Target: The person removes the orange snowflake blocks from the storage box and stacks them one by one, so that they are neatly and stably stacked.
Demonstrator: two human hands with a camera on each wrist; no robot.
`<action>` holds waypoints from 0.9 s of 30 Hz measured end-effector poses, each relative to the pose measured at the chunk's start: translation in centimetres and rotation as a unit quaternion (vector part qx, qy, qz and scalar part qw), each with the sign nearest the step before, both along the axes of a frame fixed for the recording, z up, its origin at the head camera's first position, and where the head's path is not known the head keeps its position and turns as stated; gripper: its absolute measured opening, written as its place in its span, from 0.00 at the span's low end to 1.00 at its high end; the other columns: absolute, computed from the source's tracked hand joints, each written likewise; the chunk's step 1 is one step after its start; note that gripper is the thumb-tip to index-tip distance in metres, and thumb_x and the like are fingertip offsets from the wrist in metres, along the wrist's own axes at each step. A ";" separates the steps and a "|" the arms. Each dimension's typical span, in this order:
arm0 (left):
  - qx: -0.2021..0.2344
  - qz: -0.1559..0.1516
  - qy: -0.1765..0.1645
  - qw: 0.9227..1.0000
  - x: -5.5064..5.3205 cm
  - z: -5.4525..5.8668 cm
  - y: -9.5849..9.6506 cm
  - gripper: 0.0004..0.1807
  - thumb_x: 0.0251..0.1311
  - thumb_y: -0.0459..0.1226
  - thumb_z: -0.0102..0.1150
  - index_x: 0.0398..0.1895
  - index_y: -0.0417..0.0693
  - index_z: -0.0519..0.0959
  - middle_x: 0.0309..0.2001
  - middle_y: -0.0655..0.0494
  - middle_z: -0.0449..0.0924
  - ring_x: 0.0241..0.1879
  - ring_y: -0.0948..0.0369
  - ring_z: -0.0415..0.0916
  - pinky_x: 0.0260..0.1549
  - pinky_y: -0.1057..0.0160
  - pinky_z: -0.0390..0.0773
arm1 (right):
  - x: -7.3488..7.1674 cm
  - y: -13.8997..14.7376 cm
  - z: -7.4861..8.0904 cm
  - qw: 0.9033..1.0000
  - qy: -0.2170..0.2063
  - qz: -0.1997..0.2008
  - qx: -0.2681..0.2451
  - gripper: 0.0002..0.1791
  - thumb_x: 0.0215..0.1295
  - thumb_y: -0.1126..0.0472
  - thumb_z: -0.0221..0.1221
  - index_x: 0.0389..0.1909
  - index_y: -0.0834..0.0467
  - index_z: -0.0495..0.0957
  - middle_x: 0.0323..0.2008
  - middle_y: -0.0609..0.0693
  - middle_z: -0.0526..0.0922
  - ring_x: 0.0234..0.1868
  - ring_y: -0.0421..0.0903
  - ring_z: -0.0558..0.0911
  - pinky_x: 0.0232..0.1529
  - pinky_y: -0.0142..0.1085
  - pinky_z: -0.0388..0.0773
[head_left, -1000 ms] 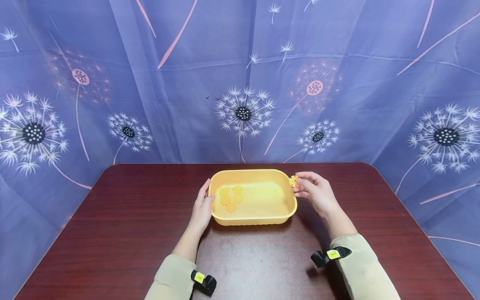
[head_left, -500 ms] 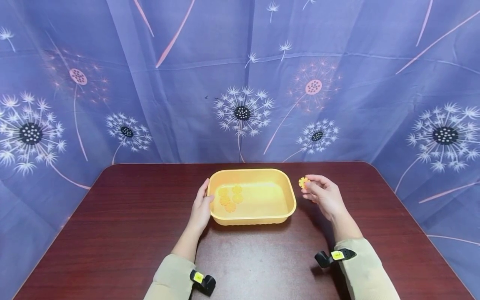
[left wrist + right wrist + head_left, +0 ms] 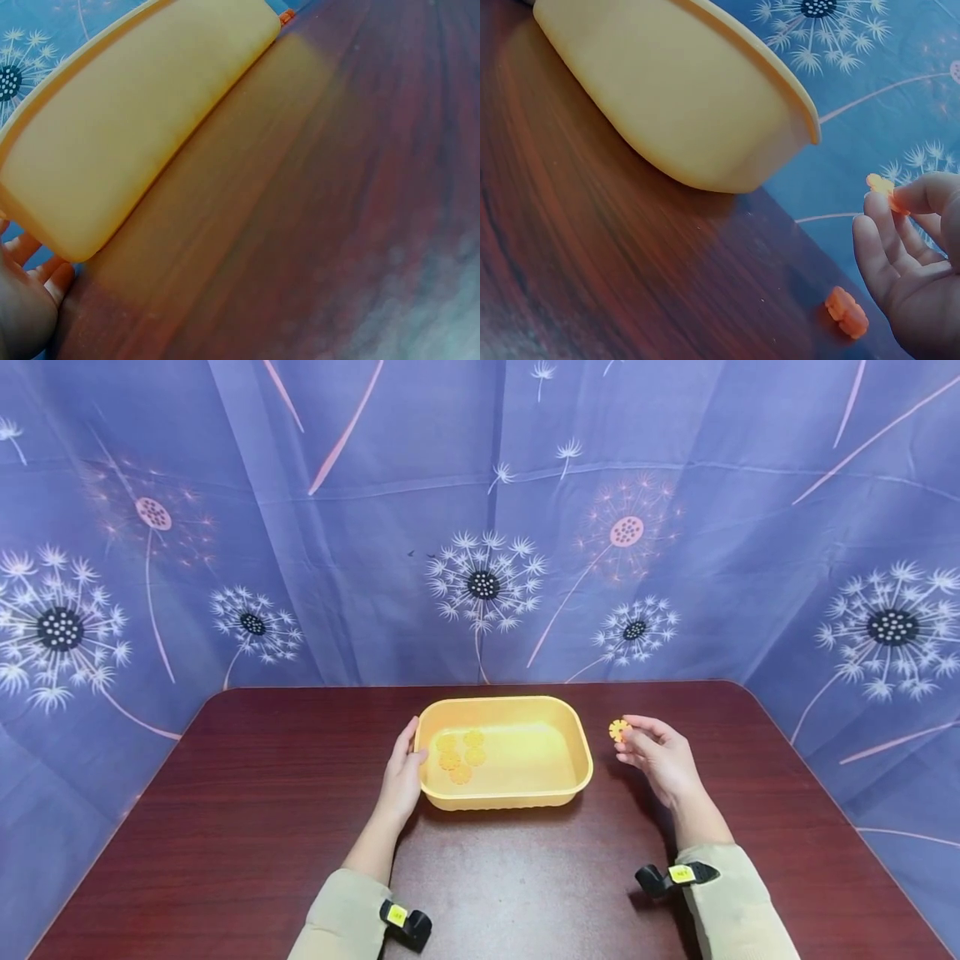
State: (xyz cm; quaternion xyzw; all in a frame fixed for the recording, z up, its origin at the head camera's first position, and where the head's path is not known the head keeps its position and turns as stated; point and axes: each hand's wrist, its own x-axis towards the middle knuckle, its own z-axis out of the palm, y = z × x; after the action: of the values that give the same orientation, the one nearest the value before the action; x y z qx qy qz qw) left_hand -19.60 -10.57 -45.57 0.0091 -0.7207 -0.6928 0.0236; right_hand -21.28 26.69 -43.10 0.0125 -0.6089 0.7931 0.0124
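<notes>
A yellow rectangular plastic basin [image 3: 532, 760] sits on the table in the head view. Several orange-yellow flower-shaped discs [image 3: 461, 773] lie inside it, toward its left end. My left hand [image 3: 402, 781] grips the basin's left end, thumb over the rim and fingers along the outer wall. To the right of the basin, my right hand [image 3: 666, 764] pinches one notched flower disc [image 3: 618, 730] between thumb and fingers, held above the table. In the right wrist view, orange flower pieces [image 3: 846, 312] lie together on the table below that hand; the head view does not show them.
The dark red-brown wooden table [image 3: 262, 827] spreads out around the basin. Behind it and along both sides hangs a blue curtain [image 3: 360, 568] with a dandelion print. A black strap mount [image 3: 675, 875] sits on each sleeve.
My right hand has moved right, away from the basin's right rim, with the flower disc still pinched. The left hand and the basin have stayed in place.
</notes>
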 end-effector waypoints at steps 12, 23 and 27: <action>-0.009 0.001 -0.011 1.000 0.1 0.2 -0.1 0.31 0.67 0.33 0.37 0.74 0.50 0.50 0.74 0.51 0.50 0.72 0.53 0.50 0.67 0.49 0.59 | -0.1 1.5 -0.6 0.999 -0.002 -0.039 -0.009 0.14 0.62 0.73 0.55 0.41 0.53 0.80 0.28 0.47 0.84 0.26 0.42 0.85 0.32 0.36 0.84; 0.013 -0.006 0.005 1.000 -0.2 -0.3 -0.1 0.31 0.67 0.30 0.37 0.74 0.46 0.50 0.75 0.50 0.48 0.73 0.52 0.48 0.69 0.49 0.55 | 0.3 2.1 -0.9 0.993 -0.060 -0.090 0.040 0.06 0.60 0.68 0.61 0.35 0.53 0.79 0.25 0.40 0.84 0.26 0.35 0.83 0.24 0.27 0.79; 0.010 -0.007 0.004 1.000 -0.2 -0.2 0.0 0.31 0.67 0.30 0.36 0.74 0.47 0.50 0.75 0.50 0.49 0.72 0.52 0.49 0.68 0.49 0.56 | 0.3 2.4 -1.1 0.992 -0.069 -0.096 0.045 0.05 0.58 0.67 0.62 0.33 0.53 0.79 0.25 0.39 0.84 0.26 0.35 0.83 0.23 0.26 0.78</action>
State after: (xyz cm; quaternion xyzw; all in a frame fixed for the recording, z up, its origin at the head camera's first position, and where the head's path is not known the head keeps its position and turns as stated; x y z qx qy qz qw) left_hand -19.78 -10.58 -45.77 0.0015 -0.7135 -0.7003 0.0218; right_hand -20.95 29.10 -44.22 -0.1004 -0.6420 0.7588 0.0459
